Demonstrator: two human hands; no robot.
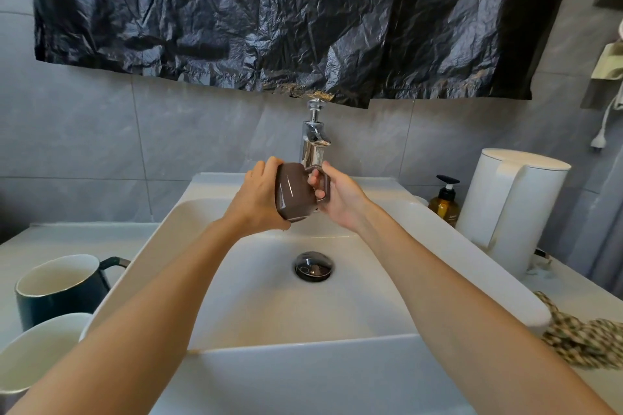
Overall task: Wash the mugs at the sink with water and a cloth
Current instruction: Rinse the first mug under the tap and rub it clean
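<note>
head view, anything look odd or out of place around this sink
Mainly the crumpled black plastic sheet hung above the tap, an unusual covering. The patterned cloth lies bunched on the counter right of the sink, not in use. The held brown mug looks intact. Nothing looks spilled or broken.

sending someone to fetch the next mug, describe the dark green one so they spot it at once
Start at the white sink and look at the counter to its left. Of the two mugs there, the dark green mug is the farther one, behind the white mug. Unlike its neighbour, it is dark outside and white inside.
</note>
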